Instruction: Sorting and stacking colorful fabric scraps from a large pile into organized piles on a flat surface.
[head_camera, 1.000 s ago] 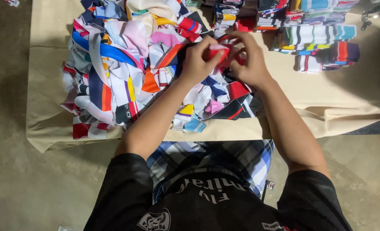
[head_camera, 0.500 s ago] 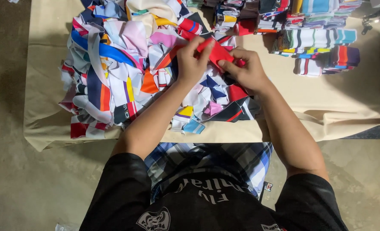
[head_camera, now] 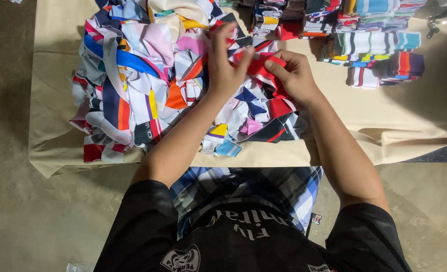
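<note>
Left hand [head_camera: 228, 68] and right hand [head_camera: 294, 75]: both pinching small red-and-white fabric piece [head_camera: 264, 70] | location: right edge of loose multicoloured fabric heap [head_camera: 148, 80] | handling: light, limp, likely non-slippery; grip edges.

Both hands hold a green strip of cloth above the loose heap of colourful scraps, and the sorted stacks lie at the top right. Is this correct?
Not quite: the strip of cloth is red, not green, as the head view shows. The left hand and right hand do hold it above the heap of scraps, with the sorted stacks at the top right.
</note>
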